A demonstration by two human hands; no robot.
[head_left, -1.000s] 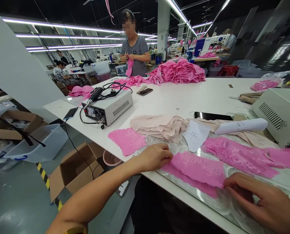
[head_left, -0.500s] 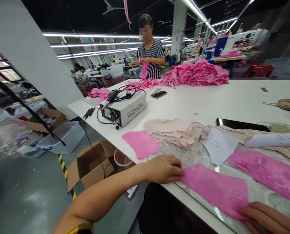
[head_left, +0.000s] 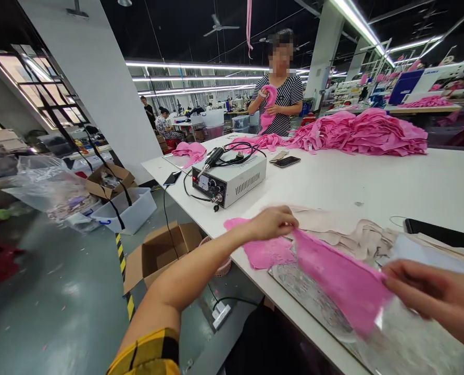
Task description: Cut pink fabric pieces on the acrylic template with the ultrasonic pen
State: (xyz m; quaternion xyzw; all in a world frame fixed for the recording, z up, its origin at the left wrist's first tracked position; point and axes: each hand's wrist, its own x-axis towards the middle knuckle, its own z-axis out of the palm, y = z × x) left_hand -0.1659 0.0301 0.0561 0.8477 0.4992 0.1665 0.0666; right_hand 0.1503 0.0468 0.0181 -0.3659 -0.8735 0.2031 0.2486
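A pink fabric piece hangs stretched between my two hands, lifted off a clear, patterned sheet on the table. My left hand pinches its upper left corner. At its right end, my right hand grips the edge between thumb and fingers. Beneath and beside my left wrist lies another pink fabric piece, flat at the table edge. Behind the held piece are layered beige fabric pieces. A white paper is partly covered by my right hand.
A grey control box with a cabled handheld tool stands on the white table. Phones lie nearby. A large pink fabric pile sits at the back, with a co-worker behind the table holding pink fabric. An open carton is on the floor.
The pink piece has risen off the clear sheet, with both hands lifting its ends. The view has shifted left and up. The co-worker's pink fabric has been raised.
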